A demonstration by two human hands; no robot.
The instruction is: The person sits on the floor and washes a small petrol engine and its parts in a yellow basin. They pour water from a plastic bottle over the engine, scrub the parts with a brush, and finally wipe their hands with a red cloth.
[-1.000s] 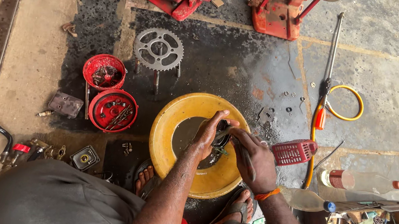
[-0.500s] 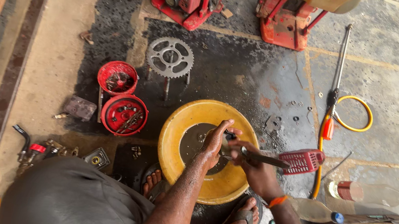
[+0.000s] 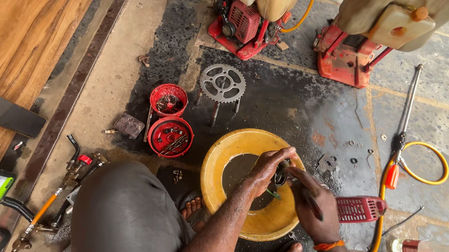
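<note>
My left hand grips a small dark metal part over the yellow basin, which holds dark liquid. My right hand, with an orange band at the wrist, is closed on a dark-handled tool, a brush by its look, whose tip touches that part. Both hands meet above the basin's right half. Most of the part is hidden by my fingers.
Two red round containers with small parts and a toothed sprocket lie beyond the basin. A red plastic cover is at the right, with a yellow hose. Two red sprayer engines stand farther off. A phone lies on wooden boards.
The view has tilted up and to the left, bringing the wooden boards and sprayer engines into sight. My hands stay together over the basin, working on the part.
</note>
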